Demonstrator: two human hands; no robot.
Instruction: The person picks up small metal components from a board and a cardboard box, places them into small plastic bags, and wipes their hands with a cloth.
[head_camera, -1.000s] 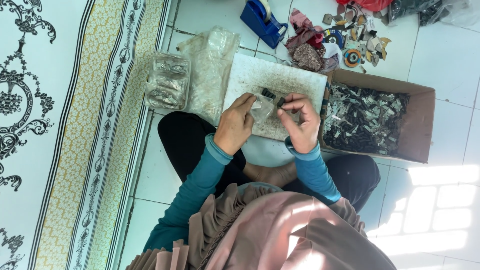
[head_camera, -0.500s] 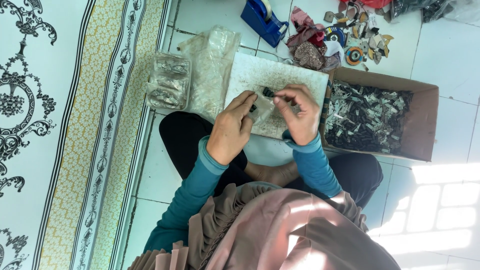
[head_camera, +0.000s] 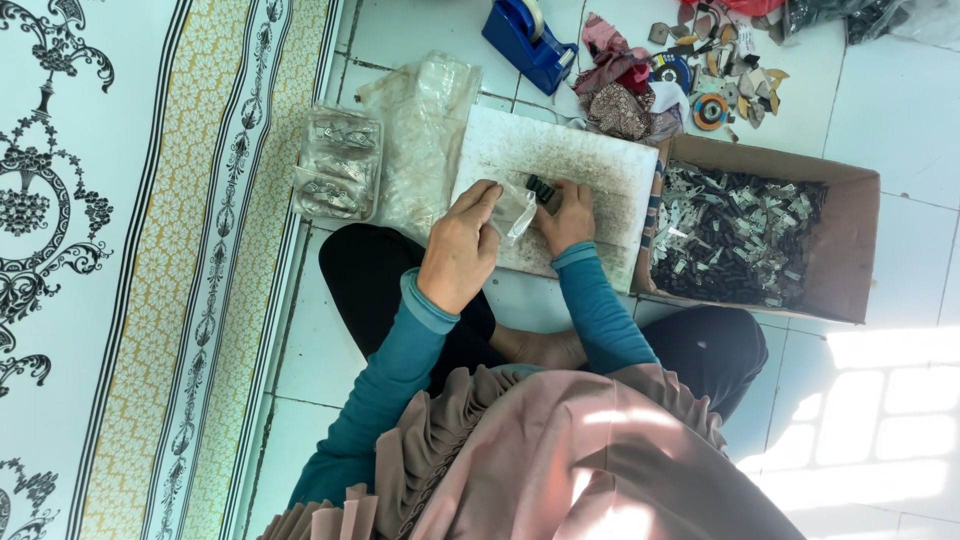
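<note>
board (head_camera: 590, 165) on lap, box (head_camera: 850, 250) right, bag pile (head_camera: 340, 175) left

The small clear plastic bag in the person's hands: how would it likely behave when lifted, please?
The small clear plastic bag looks thin and crumpled between the left hand and right hand, so it is probably floppy and very light. Its glossy film may be slippery, and the small dark piece at its mouth could drop out.

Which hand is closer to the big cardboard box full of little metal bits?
The right hand. It rests on the white board just beside the cardboard box. The left hand is farther away, on the other side, holding a small clear bag.
</note>
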